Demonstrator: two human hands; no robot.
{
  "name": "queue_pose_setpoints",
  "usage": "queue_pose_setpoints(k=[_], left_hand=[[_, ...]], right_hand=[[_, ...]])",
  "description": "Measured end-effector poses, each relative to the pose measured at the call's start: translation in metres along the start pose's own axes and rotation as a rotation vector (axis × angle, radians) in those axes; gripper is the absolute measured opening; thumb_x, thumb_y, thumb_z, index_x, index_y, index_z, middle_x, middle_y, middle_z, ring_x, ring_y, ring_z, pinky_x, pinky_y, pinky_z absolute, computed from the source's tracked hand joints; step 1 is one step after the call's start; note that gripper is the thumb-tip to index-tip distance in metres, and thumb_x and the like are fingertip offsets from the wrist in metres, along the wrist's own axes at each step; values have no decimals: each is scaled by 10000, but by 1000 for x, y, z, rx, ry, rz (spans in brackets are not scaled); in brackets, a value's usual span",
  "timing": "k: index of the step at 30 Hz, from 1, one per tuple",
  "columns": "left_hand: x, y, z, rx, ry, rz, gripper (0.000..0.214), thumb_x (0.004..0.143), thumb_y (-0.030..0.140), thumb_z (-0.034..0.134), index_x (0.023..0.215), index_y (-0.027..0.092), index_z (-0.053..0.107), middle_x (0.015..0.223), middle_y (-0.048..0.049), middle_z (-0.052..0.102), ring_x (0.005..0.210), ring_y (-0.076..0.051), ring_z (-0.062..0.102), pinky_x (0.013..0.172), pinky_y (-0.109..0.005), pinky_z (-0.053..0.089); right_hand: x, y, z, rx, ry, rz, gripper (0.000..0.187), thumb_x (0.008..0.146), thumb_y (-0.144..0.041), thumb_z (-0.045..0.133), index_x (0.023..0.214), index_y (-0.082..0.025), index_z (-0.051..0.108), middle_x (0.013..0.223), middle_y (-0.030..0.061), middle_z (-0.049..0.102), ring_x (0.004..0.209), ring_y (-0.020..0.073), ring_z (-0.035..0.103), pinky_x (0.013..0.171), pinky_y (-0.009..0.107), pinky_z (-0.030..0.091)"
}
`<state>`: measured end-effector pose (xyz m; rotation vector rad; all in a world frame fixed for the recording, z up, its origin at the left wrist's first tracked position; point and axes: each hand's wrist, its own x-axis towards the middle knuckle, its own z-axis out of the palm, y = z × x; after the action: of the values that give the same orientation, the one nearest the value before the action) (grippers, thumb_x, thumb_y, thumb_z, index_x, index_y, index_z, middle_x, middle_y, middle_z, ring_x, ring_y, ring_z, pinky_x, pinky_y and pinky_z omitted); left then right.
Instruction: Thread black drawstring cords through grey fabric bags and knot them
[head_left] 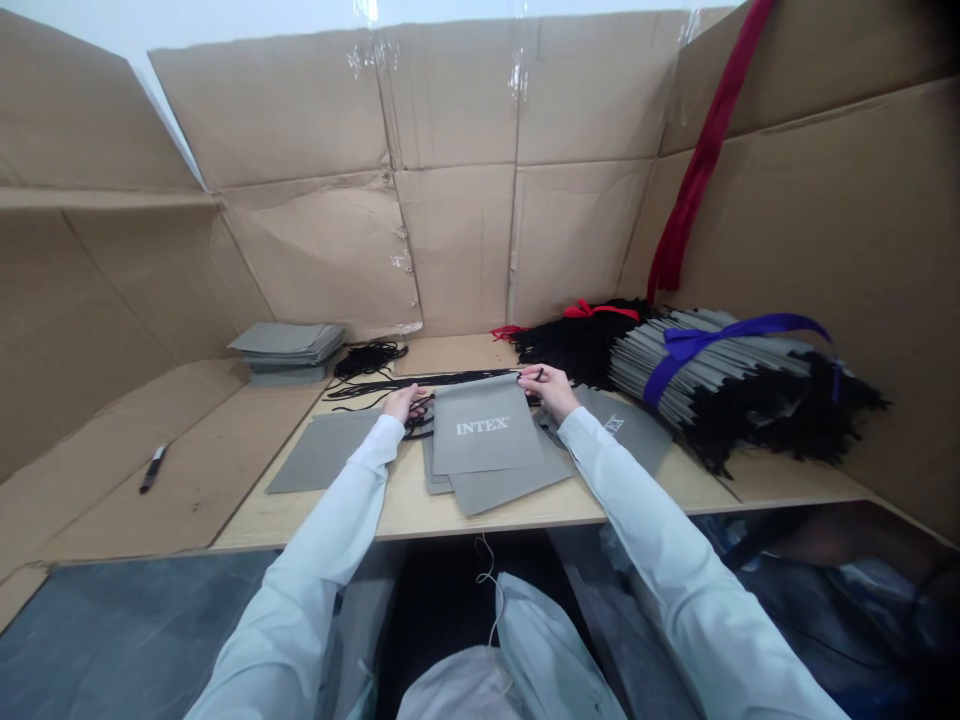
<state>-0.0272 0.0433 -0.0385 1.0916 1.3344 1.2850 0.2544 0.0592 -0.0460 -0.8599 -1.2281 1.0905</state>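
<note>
A flat grey drawstring bag (487,425) printed INTEX lies in front of me, its top edge away from me. My right hand (551,390) pinches its top right corner, where a short dark cord end shows at the fingertips. Just off the top left corner, my left hand (405,402) has its fingers closed on a black cord (421,408). More grey bags (510,488) lie under the printed one. Another grey bag (322,455) is flat on the left, partly behind my left forearm. To the right, a printed bag (637,430) lies partly behind my right wrist.
Long black cords (465,379) stretch across the table behind the bags, near a cord heap (367,358). A stack of grey pieces (289,345) stands back left; a marker (154,468) lies far left. Ribbon-tied bag bundles (720,370) fill the right. Cardboard walls (450,240) enclose the table.
</note>
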Motion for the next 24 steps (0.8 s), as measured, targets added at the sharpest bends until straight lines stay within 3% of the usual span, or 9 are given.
queue_pose_setpoints(k=[5,14,19,24], left_hand=[[5,-7,-7,195,-35,230,196,454,205,689,617,110,638,556,-41,595,516,-96,494,524,-201,382],[13,-7,-6,335,-122,265,204,456,240,679,610,111,642,496,-20,567,447,-85,443,479,-203,341],[13,-1,-9,276,-121,231,192,466,244,675,584,104,616,429,13,503,400,-60,400,425,-184,307],[14,3,-6,-75,-42,23,133,558,200,630,604,99,556,423,25,466,376,-49,403,386,-167,296]], right_hand=[[-1,-1,1,18,-10,13,282,461,-209,678,699,-133,549,577,-27,553,499,53,498,498,184,433],[-1,0,1,24,-14,15,299,455,-223,680,711,-134,552,581,-27,554,495,53,497,501,185,432],[0,0,-1,-7,-9,9,312,461,-223,676,732,-140,546,565,-27,554,487,65,508,459,177,422],[-2,-2,0,-69,-55,16,316,474,-225,670,749,-144,537,578,-9,580,499,84,535,433,170,413]])
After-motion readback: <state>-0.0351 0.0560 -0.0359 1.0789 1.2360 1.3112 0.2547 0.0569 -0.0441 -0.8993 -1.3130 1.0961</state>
